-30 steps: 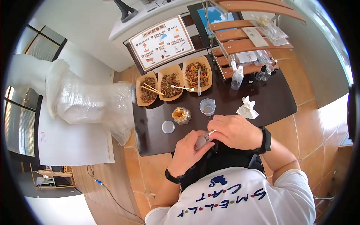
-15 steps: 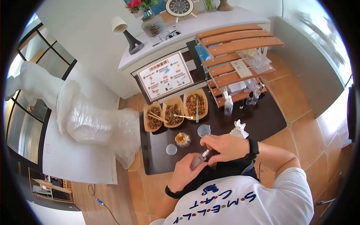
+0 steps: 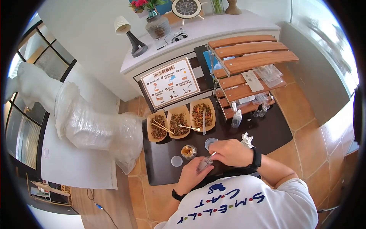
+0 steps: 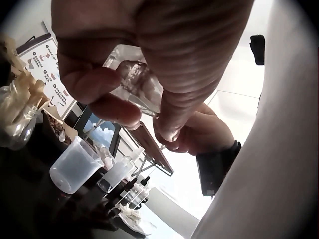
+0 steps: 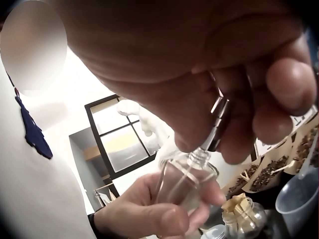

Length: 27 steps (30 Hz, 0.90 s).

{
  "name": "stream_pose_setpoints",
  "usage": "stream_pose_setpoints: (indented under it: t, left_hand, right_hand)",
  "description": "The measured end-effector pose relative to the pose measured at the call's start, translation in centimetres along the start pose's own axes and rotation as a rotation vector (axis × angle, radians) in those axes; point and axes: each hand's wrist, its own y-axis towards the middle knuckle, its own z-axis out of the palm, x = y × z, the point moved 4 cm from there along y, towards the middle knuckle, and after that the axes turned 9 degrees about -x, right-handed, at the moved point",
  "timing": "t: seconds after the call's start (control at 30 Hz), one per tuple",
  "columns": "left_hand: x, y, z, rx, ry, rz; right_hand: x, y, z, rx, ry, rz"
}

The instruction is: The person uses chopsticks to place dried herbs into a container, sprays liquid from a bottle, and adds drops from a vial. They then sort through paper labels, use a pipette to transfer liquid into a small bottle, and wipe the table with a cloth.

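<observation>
A small clear glass bottle (image 5: 182, 181) is gripped by my left hand (image 3: 189, 174) above the near edge of the dark table. My right hand (image 3: 231, 152) pinches a silver spray pump (image 5: 218, 119) between thumb and fingers at the bottle's neck. A thin tube (image 5: 187, 172) runs down inside the glass. Just beyond the hands stands a translucent measuring cup (image 4: 75, 167). To its left sits a round glass jar (image 3: 188, 152) with folded tan pieces in it, and a white round lid (image 3: 176, 161) lies beside that.
Three paper trays (image 3: 178, 121) of dried plant bits stand behind, with sticks and a spoon across them. A spray bottle (image 3: 236, 119), small dark bottles and a crumpled tissue (image 3: 247, 140) are on the right. A slatted wooden rack (image 3: 251, 63) and an instruction sign (image 3: 170, 82) rise at the back.
The head view has tilted up, showing more of the shelf behind. Both hands stay at the bottle; the right fingers have shifted and now cover more of the spray pump.
</observation>
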Motion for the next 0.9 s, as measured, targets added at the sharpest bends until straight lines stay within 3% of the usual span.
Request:
stream_pose_setpoints:
  t: [0.2,0.3,0.4,0.47,0.57,0.7,0.8,0.9]
  left_hand:
    - [1.1,-0.3,0.6,0.011,-0.046,-0.021]
    - [0.4,0.3,0.6,-0.006,-0.008,0.059]
    - [0.5,0.4,0.6,-0.011,-0.008,0.060]
    - [1.1,0.1,0.1,0.001,0.030,-0.029]
    - [2.9,-0.6,-0.6,-0.062,-0.005,-0.044]
    - [3.1,-0.9,-1.8,-0.110,-0.028,-0.180]
    - [3.1,-0.7,-2.2,-0.169,-0.016,-0.141]
    - [3.1,-0.6,-2.1,-0.180,-0.029,-0.141]
  right_hand:
    - [0.4,0.0,-2.7,-0.040,0.065,-0.016]
    - [0.8,-0.9,-1.8,-0.028,-0.285,-0.107]
    - [0.1,-1.7,-3.0,-0.068,-0.304,-0.043]
    - [-1.1,-2.3,-4.3,-0.179,-0.235,-0.007]
    - [-4.4,-4.2,-5.1,-0.267,-0.081,0.222]
    - [-8.3,-5.8,-2.8,-0.347,0.160,0.409]
    - [-10.7,-6.3,0.1,-0.357,0.184,0.494]
    - [-12.2,-5.6,1.7,-0.324,0.039,0.470]
